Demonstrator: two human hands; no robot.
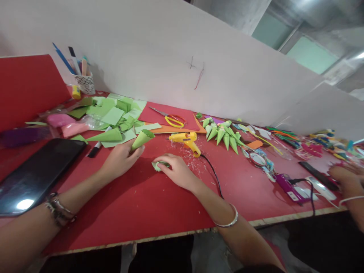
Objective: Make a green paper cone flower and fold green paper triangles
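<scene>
My left hand point(122, 157) is closed around a rolled green paper cone point(142, 138), its wide mouth tilted up to the right. To its right, my right hand point(178, 170) has its fingers curled over a small piece of pale green paper point(158, 165) low over the red table. Just beyond that hand lies a yellow hot glue gun point(186, 141) with a black cord. A finished-looking green paper cone point(106, 135) rests left of my left hand, close to a marker point(95, 148).
Green paper pieces point(113, 113) are heaped at the back left, beside scissors point(170, 117) on red paper. A cluster of green cones point(223, 132) lies right of the glue gun. A phone point(40, 174) sits left; a purple power strip point(290, 187) and another person's hand point(345, 176) are right.
</scene>
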